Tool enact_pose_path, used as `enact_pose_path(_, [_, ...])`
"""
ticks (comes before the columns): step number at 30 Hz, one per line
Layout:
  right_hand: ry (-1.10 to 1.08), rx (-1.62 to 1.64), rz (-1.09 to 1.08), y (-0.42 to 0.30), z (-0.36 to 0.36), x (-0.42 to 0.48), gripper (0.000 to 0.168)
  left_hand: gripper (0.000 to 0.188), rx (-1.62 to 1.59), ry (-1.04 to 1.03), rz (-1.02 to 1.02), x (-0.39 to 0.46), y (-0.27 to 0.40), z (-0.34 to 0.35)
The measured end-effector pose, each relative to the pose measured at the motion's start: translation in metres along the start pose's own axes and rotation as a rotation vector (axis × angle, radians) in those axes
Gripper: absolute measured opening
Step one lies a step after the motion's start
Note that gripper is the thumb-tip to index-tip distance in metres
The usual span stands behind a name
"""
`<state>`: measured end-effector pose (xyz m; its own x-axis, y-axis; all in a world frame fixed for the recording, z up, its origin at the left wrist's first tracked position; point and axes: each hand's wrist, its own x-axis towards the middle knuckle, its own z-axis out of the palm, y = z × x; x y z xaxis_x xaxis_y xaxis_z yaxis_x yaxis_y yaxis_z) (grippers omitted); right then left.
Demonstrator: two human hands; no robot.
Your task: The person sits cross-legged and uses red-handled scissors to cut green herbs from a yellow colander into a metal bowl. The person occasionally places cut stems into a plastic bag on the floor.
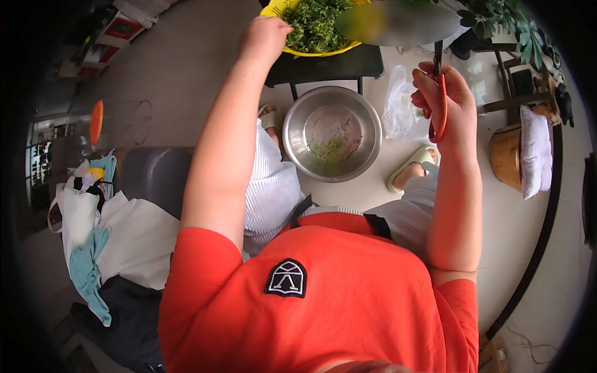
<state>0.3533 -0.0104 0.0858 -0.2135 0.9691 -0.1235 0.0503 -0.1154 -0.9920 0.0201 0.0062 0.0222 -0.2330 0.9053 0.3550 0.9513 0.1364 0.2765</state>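
Note:
My left hand (265,39) is closed at the left rim of a yellow plastic basket (322,54). Whether it grips the rim or a sprig cannot be made out. Leafy green herbs (315,28) fill the basket, which rests on a black stool (326,67). Raised on the right, my right hand (454,100) holds scissors (442,105) by their red handles, blades pointing away from me. A blurred patch covers the blade tips and the basket's right side. Below the stool, a stainless steel basin (332,174) holds green bits and thin dark scraps.
Beside the basin lies a clear plastic bag (403,112). My sandalled feet flank the basin. A wooden bucket-like seat (506,154) with a white cushion (536,151) stands right, below leafy plants (527,35). Clothes (135,233) lie on a dark seat (156,175) at left.

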Motion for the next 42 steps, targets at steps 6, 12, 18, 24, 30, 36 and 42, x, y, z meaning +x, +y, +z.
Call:
enact_pose_path(6, [-0.118, 0.022, -0.011, 0.009, 0.016, 0.002, 0.039, 0.018, -1.056, -0.097, -0.566, -0.019, -0.003, -0.011])
enact_pose_path(12, [-0.273, -0.118, -0.018, 0.037, 0.056, -0.008, 0.048, 0.017, -1.57, -0.091, -0.638, -0.047, 0.016, -0.033])
enact_pose_path(18, [-0.252, 0.057, -0.09, 0.066, 0.08, -0.019, 0.066, 0.026, -1.607, -0.228, -0.612, -0.101, 0.06, -0.033])
enact_pose_path(24, [-0.258, -0.01, -0.059, 0.06, 0.077, -0.034, 0.046, 0.024, -1.659, -0.293, -0.659, -0.16, 0.084, -0.013])
enact_pose_path(30, [-0.276, -0.092, -0.093, 0.073, 0.065, -0.045, 0.041, 0.02, -1.638, -0.496, -0.679, -0.19, 0.085, -0.013])
enact_pose_path(36, [-0.288, -0.137, -0.108, 0.095, 0.064, -0.055, 0.04, 0.022, -1.612, -0.546, -0.719, -0.203, 0.088, -0.008])
enact_pose_path(42, [-0.285, -0.05, -0.079, 0.108, 0.061, -0.064, 0.04, 0.022, -1.525, -0.517, -0.746, -0.208, 0.097, -0.008])
